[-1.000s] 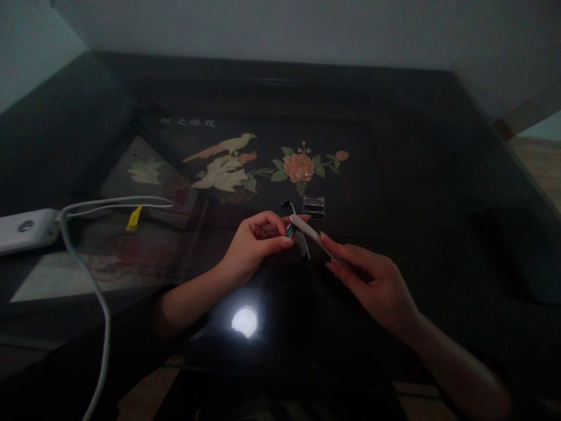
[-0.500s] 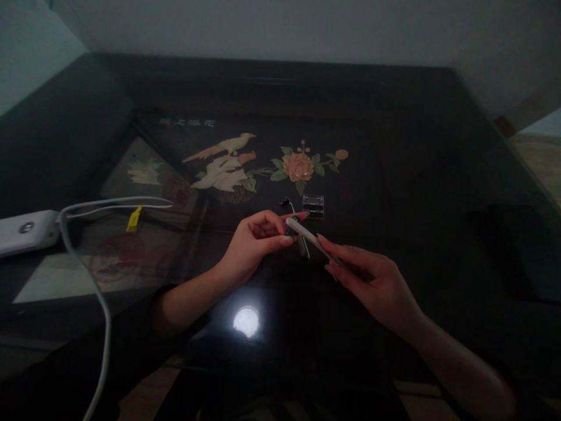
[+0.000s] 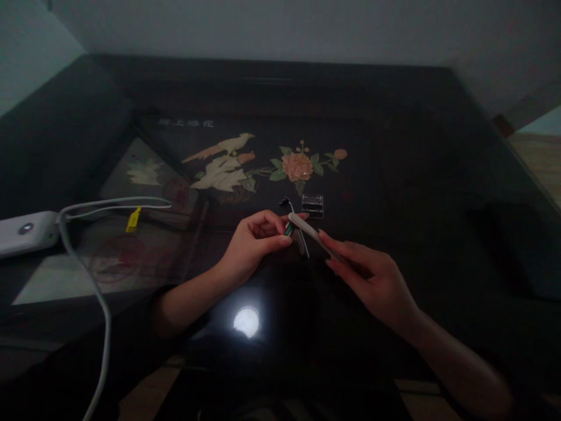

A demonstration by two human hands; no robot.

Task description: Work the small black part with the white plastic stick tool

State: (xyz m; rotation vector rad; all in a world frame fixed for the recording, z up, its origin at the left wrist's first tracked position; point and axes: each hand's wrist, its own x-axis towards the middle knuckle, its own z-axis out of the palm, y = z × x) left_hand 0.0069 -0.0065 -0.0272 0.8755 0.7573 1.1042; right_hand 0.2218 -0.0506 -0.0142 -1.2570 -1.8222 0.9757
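Observation:
My left hand [image 3: 254,242] pinches a small green-and-light piece [image 3: 288,228] between thumb and forefinger; its kind is too small and dark to tell. Held in my right hand [image 3: 370,280] is a slim, pale, stick-like tool [image 3: 309,228] with a rounded tip. That tip lies right at the pinched piece; whether they touch I cannot tell. Just beneath, a thin greyish strip [image 3: 300,242] lies partly hidden by the tool. Beyond my left fingertips is a small clear case [image 3: 312,206] with dark bars inside. A little black piece [image 3: 284,201] lies left of it.
A white device [image 3: 28,233] with a round button stands at the left, its white cable [image 3: 103,310] looping toward me. A yellow tag [image 3: 134,220] hangs on the cable. The glossy dark table [image 3: 394,175] bears bird and flower pictures and reflects a bright light.
The tool in my right hand has shifted slightly at its tip, and more of the green piece shows in my left fingers. Otherwise both hands stay nearly in place.

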